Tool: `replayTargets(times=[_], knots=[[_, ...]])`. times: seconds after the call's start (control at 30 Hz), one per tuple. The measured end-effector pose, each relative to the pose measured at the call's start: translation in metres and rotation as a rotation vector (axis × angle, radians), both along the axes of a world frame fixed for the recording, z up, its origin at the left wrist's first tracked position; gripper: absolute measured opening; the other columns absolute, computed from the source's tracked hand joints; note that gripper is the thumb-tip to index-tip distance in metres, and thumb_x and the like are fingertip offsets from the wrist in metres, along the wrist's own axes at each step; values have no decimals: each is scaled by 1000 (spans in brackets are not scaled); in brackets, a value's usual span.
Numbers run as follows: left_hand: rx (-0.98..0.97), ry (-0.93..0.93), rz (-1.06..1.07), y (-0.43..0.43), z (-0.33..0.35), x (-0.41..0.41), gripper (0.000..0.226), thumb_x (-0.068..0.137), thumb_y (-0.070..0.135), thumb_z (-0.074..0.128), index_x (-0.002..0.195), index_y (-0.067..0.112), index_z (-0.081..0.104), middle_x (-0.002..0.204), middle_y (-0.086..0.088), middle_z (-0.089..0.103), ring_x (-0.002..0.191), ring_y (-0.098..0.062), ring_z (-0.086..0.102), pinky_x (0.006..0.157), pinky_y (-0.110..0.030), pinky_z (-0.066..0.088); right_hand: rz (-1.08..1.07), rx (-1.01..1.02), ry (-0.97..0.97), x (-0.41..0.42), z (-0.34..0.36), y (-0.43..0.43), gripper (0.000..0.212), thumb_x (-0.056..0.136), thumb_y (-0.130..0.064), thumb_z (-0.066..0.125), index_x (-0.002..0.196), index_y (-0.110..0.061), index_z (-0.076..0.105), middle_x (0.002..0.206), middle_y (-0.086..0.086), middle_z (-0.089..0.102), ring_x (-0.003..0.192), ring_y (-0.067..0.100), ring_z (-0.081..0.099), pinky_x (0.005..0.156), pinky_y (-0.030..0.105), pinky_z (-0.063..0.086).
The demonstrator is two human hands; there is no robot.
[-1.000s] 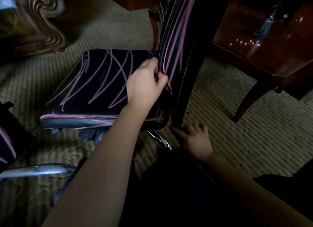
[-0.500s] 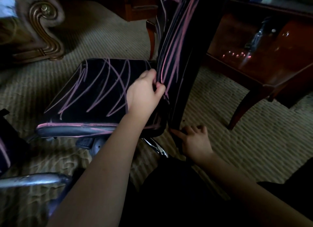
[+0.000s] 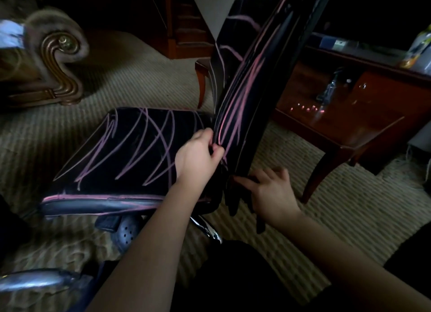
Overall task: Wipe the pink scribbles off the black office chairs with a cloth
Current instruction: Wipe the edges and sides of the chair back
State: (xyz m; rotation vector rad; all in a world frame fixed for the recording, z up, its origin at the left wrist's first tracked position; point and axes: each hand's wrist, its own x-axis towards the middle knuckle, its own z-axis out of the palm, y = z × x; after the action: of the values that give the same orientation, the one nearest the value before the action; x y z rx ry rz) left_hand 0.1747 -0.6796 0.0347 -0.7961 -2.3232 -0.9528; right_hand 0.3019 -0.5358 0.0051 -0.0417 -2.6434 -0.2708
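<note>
Far left: carved wooden sofa arm (image 3: pixel 58 55), standing on ribbed beige carpet (image 3: pixel 140 78). Near left corner: chrome leg (image 3: pixel 39 281) of a chair base, low over the carpet.

Middle left: black office chair (image 3: pixel 93 205), seen side-on. Seat (image 3: pixel 98 162) crossed all over by pink scribbles (image 3: pixel 149 144), with more pink along its near rim.

Just right of the seat: left hand (image 3: pixel 198 158), reaching in from the near side, fingers and thumb curled tight round the near edge of the backrest (image 3: pixel 247 97), close to where it meets the seat. Backrest leaning up toward the far right, streaked with long pink lines.

Right of its foot: right hand (image 3: pixel 272 193), fingers spread and fairly straight, forefinger tip touching the backrest's bottom edge, gripping nothing that shows. Dark shapes beneath this hand; cannot tell whether cloth or shadow.

Further right: glossy reddish wooden table (image 3: pixel 349 125) on curved legs, apart from both hands. At the far right edge: blurred bottle (image 3: pixel 417 48).
</note>
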Motion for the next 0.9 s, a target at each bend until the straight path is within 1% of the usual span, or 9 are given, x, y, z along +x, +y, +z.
replayTargets(times=[0.1,0.23,0.33,0.47,0.53,0.6,0.73,0.8,0.9], knots=[[7,-31,9,1,0,-1,24,80,22,59,76,18,36,76,2,44,63,-29,51,52,-31,32,49,-4,259,-7,58,3,43,80,-27,44,116,-34,67,88,6,63,80,29,59,78,44,39],[-5,-34,5,1,0,-1,22,81,21,59,77,19,37,77,2,44,64,-27,52,52,-30,31,-13,-28,444,-7,111,13,55,76,-14,49,127,-32,60,99,9,59,90,32,52,80,42,31],[-8,-26,11,1,0,-1,22,79,21,60,76,17,39,77,-3,51,62,-29,52,50,-30,31,-25,-43,322,-5,74,8,52,78,-18,51,127,-35,58,96,7,57,89,30,53,79,41,33],[-7,-38,20,1,0,1,17,79,22,61,77,15,46,80,-5,55,61,-29,53,48,-33,37,3,-2,50,2,17,7,47,82,-30,40,122,-37,62,92,6,63,81,30,60,76,44,39],[4,-28,22,1,0,1,20,78,22,62,76,17,42,79,-5,55,61,-29,53,48,-33,37,33,5,138,0,44,11,43,85,-31,41,123,-36,63,92,6,62,83,30,59,78,41,32],[18,-26,26,2,0,1,22,78,20,62,75,18,40,80,-5,56,61,-27,52,49,-30,32,38,-26,336,-4,96,11,44,86,-30,41,125,-34,61,95,6,61,88,31,56,80,41,31],[36,-16,44,3,-2,3,18,78,18,63,76,15,46,79,-5,57,57,-21,45,51,-27,27,-12,-73,532,-8,161,19,59,76,-11,45,130,-31,58,104,11,58,95,34,52,83,42,32],[33,-16,55,3,-2,3,15,78,18,64,77,13,49,80,-5,57,56,-24,50,50,-26,27,5,-94,481,-8,136,17,58,77,-12,46,130,-32,57,101,10,57,92,33,53,80,43,35],[12,-30,59,2,-1,4,15,79,20,62,79,14,49,81,-4,57,59,-27,53,50,-27,27,62,-36,248,-1,66,13,43,87,-25,47,126,-36,60,94,5,59,85,29,56,78,39,31]])
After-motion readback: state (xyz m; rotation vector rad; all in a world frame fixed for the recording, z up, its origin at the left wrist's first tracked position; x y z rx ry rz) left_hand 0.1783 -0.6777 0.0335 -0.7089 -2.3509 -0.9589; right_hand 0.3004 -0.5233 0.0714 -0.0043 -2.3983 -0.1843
